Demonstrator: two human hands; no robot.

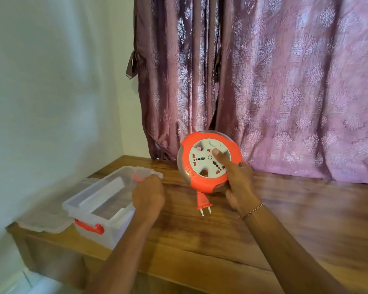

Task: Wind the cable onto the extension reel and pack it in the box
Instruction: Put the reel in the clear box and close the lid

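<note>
A round orange and white extension reel (200,158) is held upright above the wooden table (200,234). My right hand (238,183) grips its lower right rim, thumb pressed on the white socket face. An orange plug (203,202) hangs from the reel's bottom on a short piece of cable; no loose cable shows. A clear plastic box (98,206) with an orange latch (89,227) stands open at the table's left. My left hand (148,195) rests closed on the box's right rim.
The box's clear lid (45,221) lies to its left at the table's corner. A purple patterned curtain (285,81) hangs behind the table. A white wall (51,81) is on the left.
</note>
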